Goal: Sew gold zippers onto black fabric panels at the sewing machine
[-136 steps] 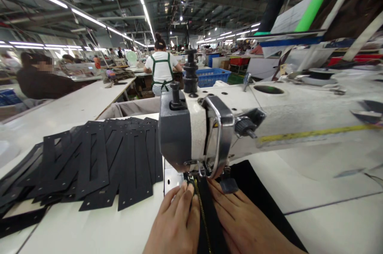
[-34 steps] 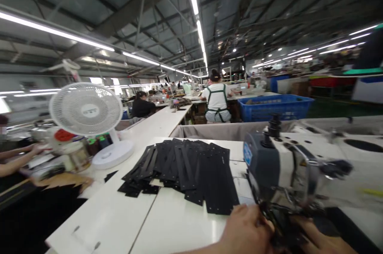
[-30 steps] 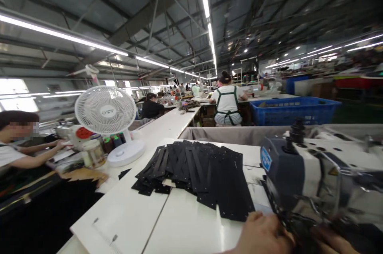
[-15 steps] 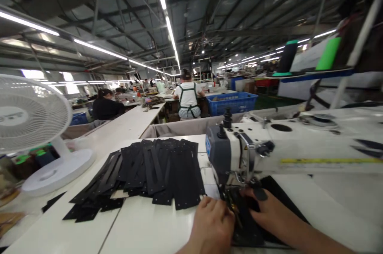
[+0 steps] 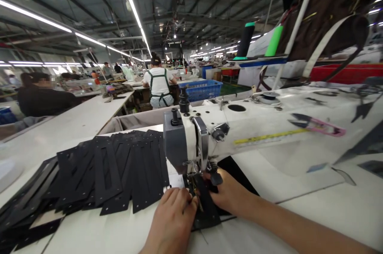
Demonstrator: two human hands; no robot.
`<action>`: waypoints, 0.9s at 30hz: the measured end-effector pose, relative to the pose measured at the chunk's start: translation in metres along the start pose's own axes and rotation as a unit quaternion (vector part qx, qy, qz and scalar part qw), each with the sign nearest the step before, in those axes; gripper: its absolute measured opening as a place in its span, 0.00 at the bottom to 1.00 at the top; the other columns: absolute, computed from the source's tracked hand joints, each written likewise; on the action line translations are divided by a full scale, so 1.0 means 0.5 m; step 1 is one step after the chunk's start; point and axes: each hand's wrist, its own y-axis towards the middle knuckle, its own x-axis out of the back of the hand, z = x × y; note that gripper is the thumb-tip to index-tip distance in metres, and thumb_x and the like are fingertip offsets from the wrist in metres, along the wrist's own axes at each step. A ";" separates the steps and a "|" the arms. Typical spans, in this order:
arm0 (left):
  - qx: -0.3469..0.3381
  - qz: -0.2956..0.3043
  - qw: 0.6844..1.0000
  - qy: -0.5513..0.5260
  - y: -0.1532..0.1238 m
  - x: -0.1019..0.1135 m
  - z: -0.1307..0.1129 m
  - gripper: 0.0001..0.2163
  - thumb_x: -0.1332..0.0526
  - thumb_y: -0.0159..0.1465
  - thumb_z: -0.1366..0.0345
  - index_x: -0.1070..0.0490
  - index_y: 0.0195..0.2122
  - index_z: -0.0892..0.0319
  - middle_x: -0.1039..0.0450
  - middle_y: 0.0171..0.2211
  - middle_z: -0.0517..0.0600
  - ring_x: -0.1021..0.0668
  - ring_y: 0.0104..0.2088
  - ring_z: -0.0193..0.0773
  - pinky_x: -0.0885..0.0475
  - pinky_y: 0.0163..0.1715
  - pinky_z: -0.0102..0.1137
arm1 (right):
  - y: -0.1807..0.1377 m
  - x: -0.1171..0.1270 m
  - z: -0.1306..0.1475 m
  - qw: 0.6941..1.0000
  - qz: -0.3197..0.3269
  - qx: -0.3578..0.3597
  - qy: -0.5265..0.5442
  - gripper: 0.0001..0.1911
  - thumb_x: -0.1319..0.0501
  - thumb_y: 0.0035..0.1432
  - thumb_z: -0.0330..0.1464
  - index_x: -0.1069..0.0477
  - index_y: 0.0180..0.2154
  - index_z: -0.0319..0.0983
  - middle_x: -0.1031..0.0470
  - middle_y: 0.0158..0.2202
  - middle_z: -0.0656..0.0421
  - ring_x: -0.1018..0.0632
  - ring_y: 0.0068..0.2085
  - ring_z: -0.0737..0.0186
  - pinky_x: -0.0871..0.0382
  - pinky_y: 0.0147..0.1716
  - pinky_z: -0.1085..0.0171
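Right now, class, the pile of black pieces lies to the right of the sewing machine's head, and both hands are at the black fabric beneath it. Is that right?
No: the head view shows the pile of black pieces left of the machine head. The left hand and right hand are at the black fabric beneath it, as stated.

Can count one left hand and one right hand, one sewing machine, one yellow tape, one black spool and one green spool, so two together. Black strips: many, overlapping, exact number not clear.
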 end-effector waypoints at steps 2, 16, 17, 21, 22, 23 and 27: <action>-0.001 0.011 1.000 -0.003 0.000 0.000 0.002 0.10 0.52 0.62 0.74 0.32 0.35 0.61 0.33 0.28 0.52 0.28 0.29 0.38 0.30 0.29 0.33 | 0.001 0.000 -0.002 1.000 -0.001 -0.008 0.012 0.11 0.43 0.49 0.23 0.28 0.36 0.36 0.26 0.37 0.58 0.27 0.39 0.58 0.36 0.40 0.64; 0.032 0.069 0.996 -0.042 -0.007 -0.002 0.009 0.10 0.50 0.62 0.73 0.32 0.42 0.60 0.33 0.34 0.53 0.29 0.33 0.41 0.31 0.31 0.36 | 0.004 -0.010 -0.003 0.986 -0.029 -0.112 -0.117 0.06 0.42 0.47 0.27 0.27 0.28 0.36 0.25 0.28 0.59 0.25 0.32 0.59 0.34 0.31 0.68; 0.035 0.076 0.995 -0.047 -0.008 -0.002 0.010 0.10 0.50 0.62 0.73 0.32 0.42 0.60 0.33 0.34 0.53 0.30 0.34 0.41 0.30 0.32 0.37 | 0.004 -0.011 -0.003 0.980 -0.034 -0.129 -0.147 0.05 0.42 0.46 0.27 0.28 0.27 0.36 0.25 0.27 0.59 0.25 0.31 0.60 0.35 0.30 0.68; 0.036 0.096 0.993 -0.055 -0.007 0.000 0.010 0.11 0.51 0.63 0.73 0.32 0.43 0.60 0.34 0.36 0.54 0.30 0.36 0.42 0.30 0.34 0.38 | 0.010 -0.022 -0.012 0.962 -0.056 -0.177 -0.200 0.05 0.43 0.48 0.28 0.29 0.24 0.37 0.26 0.25 0.59 0.25 0.29 0.61 0.37 0.26 0.70; 0.037 0.096 0.993 -0.055 -0.006 0.001 0.009 0.11 0.51 0.63 0.73 0.32 0.43 0.61 0.33 0.36 0.55 0.30 0.37 0.42 0.30 0.34 0.38 | 0.013 -0.026 -0.017 0.957 -0.062 -0.188 -0.211 0.06 0.43 0.49 0.28 0.29 0.23 0.37 0.26 0.24 0.58 0.25 0.29 0.60 0.38 0.25 0.69; 0.037 0.094 0.993 -0.057 -0.004 0.001 0.008 0.11 0.51 0.62 0.73 0.32 0.42 0.61 0.33 0.36 0.55 0.30 0.37 0.42 0.30 0.34 0.38 | 0.017 -0.030 -0.023 0.952 -0.069 -0.199 -0.224 0.08 0.44 0.50 0.29 0.29 0.23 0.37 0.26 0.24 0.57 0.24 0.29 0.60 0.38 0.25 0.69; 0.045 0.090 0.993 -0.068 0.005 0.007 0.004 0.11 0.49 0.60 0.75 0.30 0.41 0.61 0.32 0.35 0.54 0.29 0.36 0.42 0.29 0.35 0.39 | 0.032 -0.040 -0.042 0.931 -0.091 -0.227 -0.270 0.12 0.46 0.54 0.30 0.30 0.21 0.36 0.26 0.23 0.53 0.24 0.28 0.56 0.38 0.25 0.66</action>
